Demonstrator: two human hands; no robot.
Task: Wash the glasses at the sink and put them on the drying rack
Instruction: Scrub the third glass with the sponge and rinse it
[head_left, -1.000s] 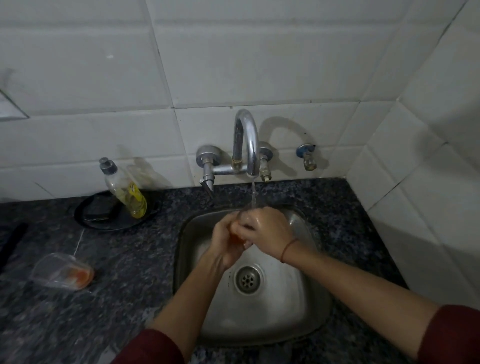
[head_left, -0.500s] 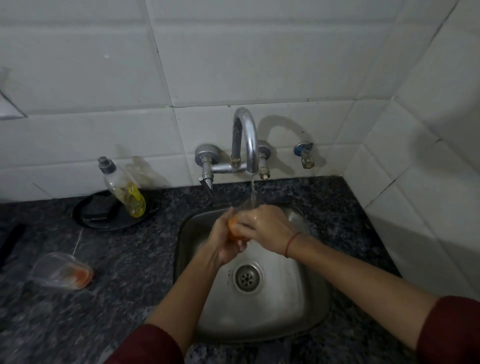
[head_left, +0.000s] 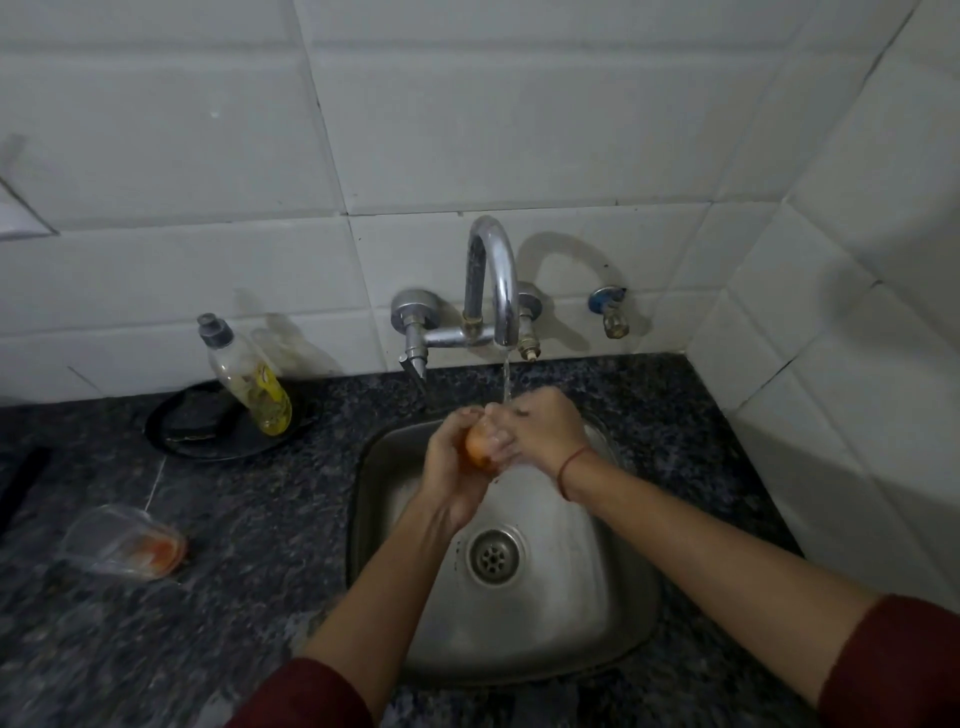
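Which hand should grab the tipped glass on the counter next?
Likely left: left hand, though holding the orange item, is nearer the glass; right hand would cross the sink.

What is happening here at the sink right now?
A person holds a small orange-tinted item, likely a glass, in both hands under the running tap, over the sink. The left hand cups it from below; the right hand curls its fingers over it. A second glass with orange residue lies on its side on the counter, left of the sink.

Left hand (head_left: 451, 470), right hand (head_left: 546, 430) on glass (head_left: 477, 448); tap (head_left: 493, 280) above
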